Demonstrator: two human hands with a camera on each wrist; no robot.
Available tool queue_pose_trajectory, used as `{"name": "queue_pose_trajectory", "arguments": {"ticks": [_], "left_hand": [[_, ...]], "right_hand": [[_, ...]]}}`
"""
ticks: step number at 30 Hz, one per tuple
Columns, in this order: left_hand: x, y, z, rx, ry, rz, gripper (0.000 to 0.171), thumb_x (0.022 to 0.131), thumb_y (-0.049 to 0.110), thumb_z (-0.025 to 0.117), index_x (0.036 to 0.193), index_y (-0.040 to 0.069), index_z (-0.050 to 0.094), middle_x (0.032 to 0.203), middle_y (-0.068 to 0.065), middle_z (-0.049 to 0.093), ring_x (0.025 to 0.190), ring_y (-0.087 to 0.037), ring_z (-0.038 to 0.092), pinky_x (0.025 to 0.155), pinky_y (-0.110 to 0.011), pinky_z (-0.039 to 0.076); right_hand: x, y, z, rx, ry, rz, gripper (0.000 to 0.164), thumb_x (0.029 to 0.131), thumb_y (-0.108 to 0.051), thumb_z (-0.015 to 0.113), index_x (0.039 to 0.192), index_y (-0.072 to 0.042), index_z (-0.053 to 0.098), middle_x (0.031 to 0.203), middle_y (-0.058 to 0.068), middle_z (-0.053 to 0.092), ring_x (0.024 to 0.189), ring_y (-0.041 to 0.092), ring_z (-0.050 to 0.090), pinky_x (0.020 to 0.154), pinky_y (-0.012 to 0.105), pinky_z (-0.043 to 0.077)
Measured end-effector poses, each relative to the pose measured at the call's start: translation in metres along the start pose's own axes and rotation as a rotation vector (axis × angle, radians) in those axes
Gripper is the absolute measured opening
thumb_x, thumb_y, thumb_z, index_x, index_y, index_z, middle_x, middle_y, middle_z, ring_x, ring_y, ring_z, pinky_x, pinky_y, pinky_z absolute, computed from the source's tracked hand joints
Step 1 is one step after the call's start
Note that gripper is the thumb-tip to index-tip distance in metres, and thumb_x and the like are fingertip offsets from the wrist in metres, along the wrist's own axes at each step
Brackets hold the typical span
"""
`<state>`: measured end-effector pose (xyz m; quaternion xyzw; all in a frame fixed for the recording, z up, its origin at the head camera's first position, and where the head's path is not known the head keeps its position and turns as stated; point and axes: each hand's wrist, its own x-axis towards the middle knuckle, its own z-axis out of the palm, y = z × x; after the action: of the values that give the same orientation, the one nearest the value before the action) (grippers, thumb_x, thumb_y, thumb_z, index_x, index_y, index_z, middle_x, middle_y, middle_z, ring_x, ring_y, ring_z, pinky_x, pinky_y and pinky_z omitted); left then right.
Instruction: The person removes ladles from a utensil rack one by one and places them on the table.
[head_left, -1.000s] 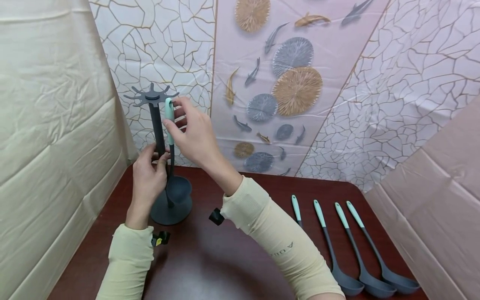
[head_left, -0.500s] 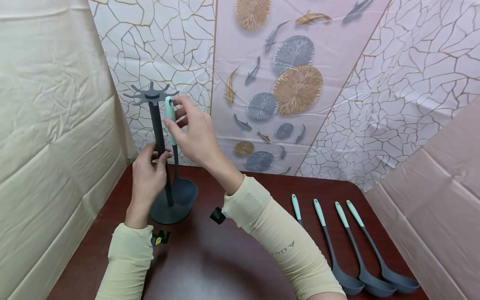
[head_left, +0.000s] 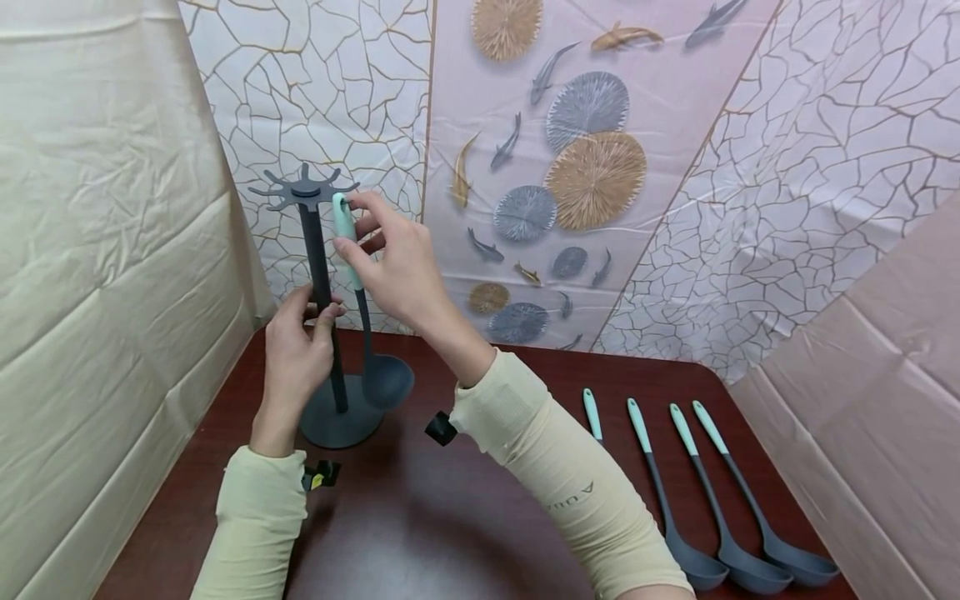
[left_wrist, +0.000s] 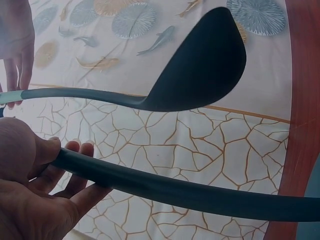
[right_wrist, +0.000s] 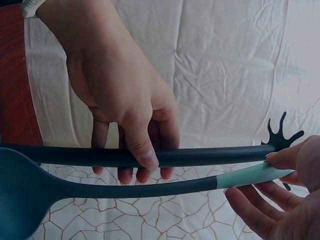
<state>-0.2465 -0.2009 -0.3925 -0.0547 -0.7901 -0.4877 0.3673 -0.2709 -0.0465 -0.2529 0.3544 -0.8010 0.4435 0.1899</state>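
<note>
A dark grey utensil stand (head_left: 315, 258) with a round base and a crown of hooks stands upright at the left of the table. My left hand (head_left: 298, 358) grips its pole about halfway up, with thumb and fingers round it in the right wrist view. Near the hooks, my right hand (head_left: 401, 262) pinches the mint handle of a ladle (head_left: 387, 382). The ladle hangs slightly tilted, its grey bowl (left_wrist: 205, 65) right of the pole and above the base's edge. Its handle hole sits against a hook tip; whether the hook passes through it, I cannot tell.
Several more ladles (head_left: 701, 492) with mint handles lie side by side on the dark red table (head_left: 450, 500) at the right. My right sleeve partly covers the nearest one. Cream cloth (head_left: 112, 250) walls the left side, and a patterned cloth (head_left: 525, 167) hangs behind.
The ladle's bowl has swung right, away from the pole, and its shaft now slants. My right hand has shifted slightly right; my left hand keeps its grip on the pole.
</note>
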Motion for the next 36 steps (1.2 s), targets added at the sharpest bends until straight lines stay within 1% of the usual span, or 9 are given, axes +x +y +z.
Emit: {"name": "queue_pose_trajectory", "arguments": {"ticks": [9,18,23,29,36], "left_hand": [[-0.001,0.000,0.000,0.000,-0.003,-0.011,0.023,0.105,0.003,0.063,0.128,0.001,0.067,0.114,-0.015,0.071,0.100,-0.027,0.073,0.075,-0.008,0.048],[-0.001,0.000,0.000,0.005,0.004,-0.003,0.025,0.106,0.003,0.062,0.130,-0.001,0.066,0.113,-0.016,0.071,0.099,-0.030,0.073,0.077,-0.008,0.047],[-0.001,0.000,-0.001,0.003,0.001,0.001,0.024,0.106,0.004,0.062,0.129,-0.001,0.066,0.113,-0.016,0.071,0.099,-0.029,0.073,0.077,-0.008,0.048],[0.000,0.001,0.000,0.010,-0.011,0.000,0.023,0.106,0.004,0.062,0.128,-0.001,0.067,0.114,-0.017,0.070,0.100,-0.029,0.072,0.076,-0.008,0.047],[0.000,0.001,0.001,0.009,-0.013,0.000,0.022,0.106,0.005,0.062,0.127,-0.001,0.067,0.113,-0.017,0.071,0.100,-0.029,0.072,0.075,-0.007,0.047]], "right_hand": [[-0.002,-0.002,-0.003,-0.005,0.003,0.010,0.039,0.101,-0.015,0.074,0.138,-0.012,0.063,0.101,0.004,0.075,0.081,0.011,0.072,0.070,0.022,0.057],[-0.003,0.000,-0.006,0.005,0.031,-0.042,0.039,0.100,-0.014,0.075,0.138,-0.011,0.065,0.099,0.005,0.074,0.079,0.011,0.071,0.066,0.024,0.057],[-0.004,-0.002,-0.009,-0.002,0.040,-0.053,0.040,0.100,-0.015,0.074,0.139,-0.011,0.064,0.099,0.005,0.074,0.079,0.012,0.071,0.067,0.024,0.057],[-0.006,-0.001,-0.013,0.004,0.050,-0.043,0.041,0.101,-0.016,0.074,0.140,-0.011,0.064,0.100,0.005,0.073,0.080,0.012,0.070,0.065,0.025,0.057],[-0.007,0.000,-0.015,0.005,0.058,-0.038,0.039,0.101,-0.017,0.074,0.139,-0.011,0.065,0.098,0.003,0.072,0.078,0.011,0.069,0.063,0.025,0.057]]}}
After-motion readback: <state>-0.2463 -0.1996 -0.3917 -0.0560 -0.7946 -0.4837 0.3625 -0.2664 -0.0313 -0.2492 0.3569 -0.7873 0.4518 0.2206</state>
